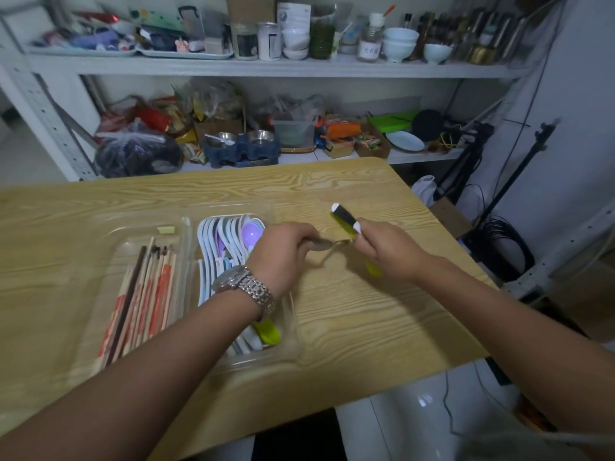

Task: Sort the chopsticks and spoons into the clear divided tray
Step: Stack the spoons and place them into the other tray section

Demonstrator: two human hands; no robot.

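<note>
Spoon, most likely, though blur hides its shape: a brownish utensil (329, 247) sits in the grip of the left hand (283, 251), fingers curled round one end. Its free end reaches toward the right hand (389, 251). That hand's grip is clamped on a yellow-green piece (344, 217) with a black band and white tips, which slants from far left to near right. What this piece is cannot be told. The two hands are close together, above the bench (349, 327) and just to the right of the tray (294, 341).

The clear tray lies to the left of both hands, partly under the left forearm and its wristwatch (244, 284). Its two compartments run lengthwise away from the person. Spoons (223, 241), white, blue, purple and green, are stacked in the right compartment, the one nearer the hands. Chopsticks (143, 294) lie side by side in the left one. The left hand is the nearer to the tray. By the look of it, either held piece would have to be turned in line with the compartment before it goes in.

The bench is pale wood grain. Behind it stand crowded shelves (266, 66) of bowls, jars and bags. A white floor (416, 410) shows to the right.
</note>
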